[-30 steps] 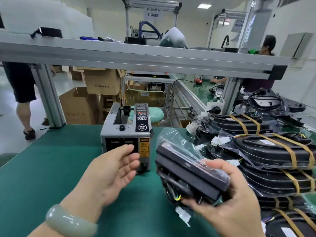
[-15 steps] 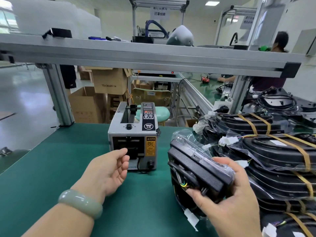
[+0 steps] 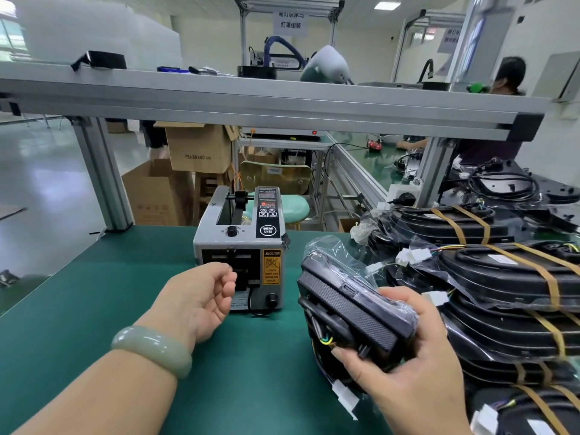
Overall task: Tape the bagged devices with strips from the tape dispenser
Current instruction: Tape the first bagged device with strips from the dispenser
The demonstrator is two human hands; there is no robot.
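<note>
"Your right hand [image 3: 414, 365] is curled round the black ribbed device in its clear plastic bag [image 3: 354, 306], holding it tipped above the green bench mat [image 3: 78, 293]. Your left hand [image 3: 201, 296] has its fingers bent at the outlet of the grey boxy tape dispenser [image 3: 241, 246]."

"Have I got a strip?"

"I can't tell. Your thumb and fingertips hide the slot, and no tape shows between them. By my reckoning you're at the fetching step: this bag carries no strip that I can see, whereas the pile of bagged black units [image 3: 502, 277] on your right wears brown tape bands [image 3: 547, 277]. So several are done and this one is left."

"Anything else unclear?"

"The pile runs off the right edge, so you can't count it from here, and your palm covers the bag's underside."
</note>
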